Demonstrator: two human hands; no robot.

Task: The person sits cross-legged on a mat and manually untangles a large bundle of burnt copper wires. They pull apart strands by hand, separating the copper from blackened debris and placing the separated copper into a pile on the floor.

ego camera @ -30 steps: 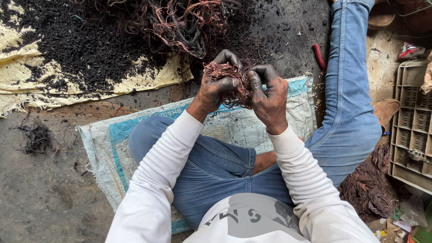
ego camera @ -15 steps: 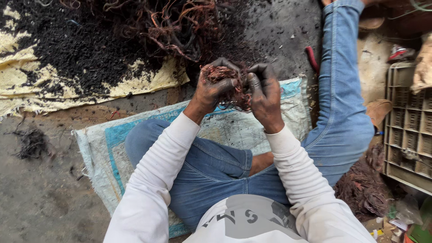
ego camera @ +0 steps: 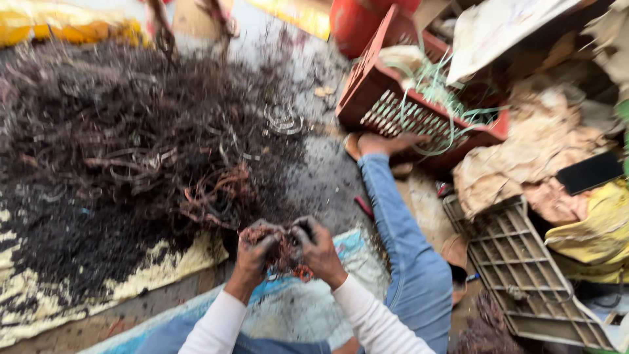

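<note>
Both soot-blackened hands, left hand (ego camera: 257,252) and right hand (ego camera: 316,249), clenched together around a copper wire tangle (ego camera: 285,254), burnt wire heap (ego camera: 131,151) just beyond, red crate (ego camera: 419,111) nearby

My left hand (ego camera: 254,252) and right hand (ego camera: 319,249) met at six o'clock, soot-blackened fingers curled shut, knuckles touching, white-sleeved forearms angled inward.

The view now tilts up and forward; the hands sit low in the picture instead of mid-frame, and the lap and torso drop out of sight; the dark wire heap (ego camera: 137,151) shows far more fully; a red crate (ego camera: 419,108), crumpled sacks (ego camera: 524,164) and a bare foot (ego camera: 386,143) come into sight; the left hand (ego camera: 257,252) and right hand (ego camera: 316,248) hold the copper tangle (ego camera: 285,252) closer together.
</note>
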